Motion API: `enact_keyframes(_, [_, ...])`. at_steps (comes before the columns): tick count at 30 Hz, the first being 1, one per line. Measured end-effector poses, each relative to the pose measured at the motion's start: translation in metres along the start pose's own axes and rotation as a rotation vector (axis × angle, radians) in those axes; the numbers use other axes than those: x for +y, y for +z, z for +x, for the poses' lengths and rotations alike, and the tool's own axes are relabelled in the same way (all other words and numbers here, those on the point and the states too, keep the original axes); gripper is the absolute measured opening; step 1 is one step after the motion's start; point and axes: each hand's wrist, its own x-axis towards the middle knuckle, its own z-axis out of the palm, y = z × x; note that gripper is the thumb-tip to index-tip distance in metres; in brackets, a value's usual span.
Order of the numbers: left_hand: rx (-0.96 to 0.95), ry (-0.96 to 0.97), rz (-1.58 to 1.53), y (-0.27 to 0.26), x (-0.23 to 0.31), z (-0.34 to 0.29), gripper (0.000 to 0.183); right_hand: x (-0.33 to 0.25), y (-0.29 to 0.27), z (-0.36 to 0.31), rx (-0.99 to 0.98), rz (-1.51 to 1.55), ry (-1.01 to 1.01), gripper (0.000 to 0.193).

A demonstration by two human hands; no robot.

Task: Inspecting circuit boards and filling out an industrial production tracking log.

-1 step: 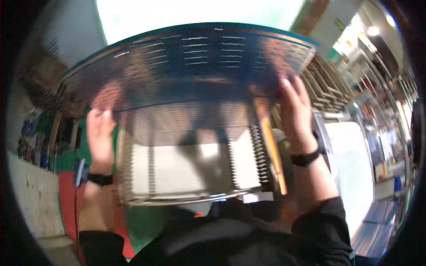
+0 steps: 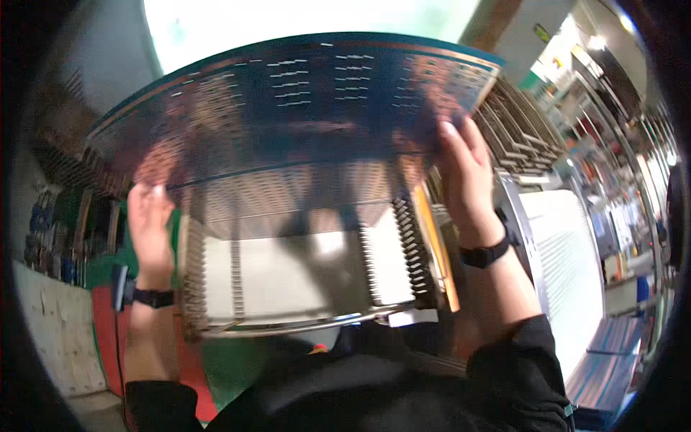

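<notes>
A wide, glossy dark-blue circuit board panel [image 2: 302, 122] with copper-coloured edges and rows of short pale marks is held up in front of me, tilted. My left hand [image 2: 150, 230] grips its left end near the lower corner. On the right end, my right hand [image 2: 468, 176] is closed with the thumb showing; its other fingers are partly hidden. Reflections of both hands appear on the shiny face. Just below and nearer to me stands a rack [image 2: 281, 270] with a white bottom and comb-like rows of teeth along its sides.
An orange strip [image 2: 437, 252] runs along the rack's right side. Several wire racks [image 2: 522, 133] stand farther right. Beyond my right forearm is a white ribbed surface [image 2: 568, 252], with stacked dark panels [image 2: 604, 360] below it. A bright white surface [image 2: 309, 18] lies behind the board.
The whole scene, with the board and both hands, sits slightly farther left in the picture. Both hands keep their grip on the board.
</notes>
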Motion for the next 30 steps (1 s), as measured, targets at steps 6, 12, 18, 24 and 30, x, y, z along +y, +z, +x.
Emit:
enact_keyframes(6, [0.073, -0.105, 0.118, 0.004, -0.01, 0.008, 0.031, 0.021, -0.02, -0.002, -0.014, 0.086, -0.031, 0.035])
enact_keyframes(12, [0.04, -0.121, 0.175, 0.008, -0.009, -0.001, 0.028, 0.043, -0.051, -0.017, -0.034, 0.024, 0.182, 0.039])
enact_keyframes(18, [0.088, -0.138, 0.061, 0.009, 0.002, 0.006, 0.024, 0.003, -0.02, 0.003, 0.006, 0.112, 0.044, 0.034])
enact_keyframes(24, [0.166, -0.126, 0.038, 0.001, 0.015, 0.007, 0.022, -0.011, -0.007, 0.015, -0.013, 0.125, 0.007, 0.034])
enact_keyframes(30, [0.251, 0.108, 0.221, 0.045, 0.041, -0.023, 0.041, 0.034, -0.073, -0.018, 0.11, -0.022, 0.114, 0.039])
